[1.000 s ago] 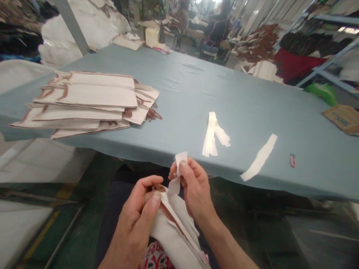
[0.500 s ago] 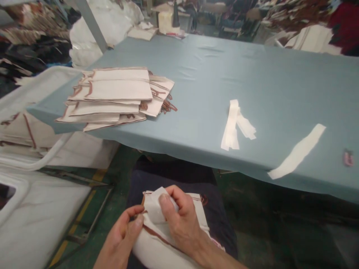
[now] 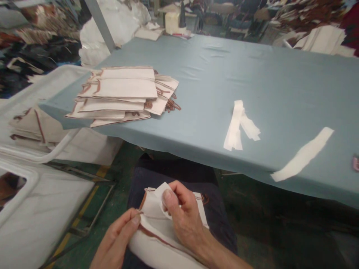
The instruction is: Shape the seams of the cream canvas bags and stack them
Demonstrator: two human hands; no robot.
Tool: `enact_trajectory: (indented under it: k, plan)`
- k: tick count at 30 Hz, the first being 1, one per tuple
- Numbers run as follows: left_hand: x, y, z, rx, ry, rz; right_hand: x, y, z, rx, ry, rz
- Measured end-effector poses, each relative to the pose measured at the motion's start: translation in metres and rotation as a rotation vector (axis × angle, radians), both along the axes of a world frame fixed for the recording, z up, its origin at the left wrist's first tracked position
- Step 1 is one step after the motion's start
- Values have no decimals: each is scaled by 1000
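While the left hand [image 3: 119, 235] pinches the cream fabric piece [image 3: 157, 248] by its left end, the right hand [image 3: 186, 216] grips a white slip [image 3: 162, 192] over it; piece lies on lap [image 3: 221, 215], brown-trimmed edge slanting from left fingertips toward right forearm, left hand nearer.

Dark navy lapwear [image 3: 221, 233] (cut unclear); bare hands [image 3: 183, 213].

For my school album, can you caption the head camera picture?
Left hand pinches cream cloth over a dark lap; right hand holds a white piece beside a blue-gray table.
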State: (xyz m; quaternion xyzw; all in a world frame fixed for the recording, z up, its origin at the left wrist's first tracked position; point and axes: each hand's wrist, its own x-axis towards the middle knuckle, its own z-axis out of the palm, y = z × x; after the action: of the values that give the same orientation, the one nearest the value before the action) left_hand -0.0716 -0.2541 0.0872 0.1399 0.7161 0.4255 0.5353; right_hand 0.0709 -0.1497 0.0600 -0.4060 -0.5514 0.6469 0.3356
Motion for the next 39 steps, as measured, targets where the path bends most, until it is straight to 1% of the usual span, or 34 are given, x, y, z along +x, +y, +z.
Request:
enact_trajectory:
  k: [2,5,7,9,11,13,14,16,18,21,25,28,32,35,37,39]
  plan:
    - [8,20,7,91,41,-53,7,13,6,30,-16,-18]
    - [20,47,18,262,149,-129,22,37,19,11,-3,-24]
    - [26,61,26,350,213,-197,35,51,29,-16,14,-18]
    - [27,72,29,407,264,-259,48,61,40,-21,14,-18]
    - [24,81,29,467,338,-340,59,67,48,-9,2,-30]
    - [18,89,25,556,458,-421,66,69,54,-13,8,-40]
    - [14,92,22,600,528,-445,67,69,56,-36,31,-41]
    - [5,98,17,650,657,-452,67,69,57,-133,113,-34]
    - [-4,101,16,654,740,-439,63,69,57,-251,215,-19]
    - [-12,104,20,622,770,-458,54,68,55,-373,324,-2]
    - [-11,105,24,586,744,-428,44,66,55,-439,457,-19]
    - [-6,104,20,583,695,-417,38,63,56,-466,481,-19]
    - [-3,104,14,598,607,-422,33,62,56,-455,410,-31]
    - [-4,104,11,567,579,-423,37,61,58,-416,364,-36]
    - [-7,104,10,542,565,-423,49,57,67,-342,285,-27]
    - [-13,103,8,522,546,-429,68,51,82,-222,148,-47]
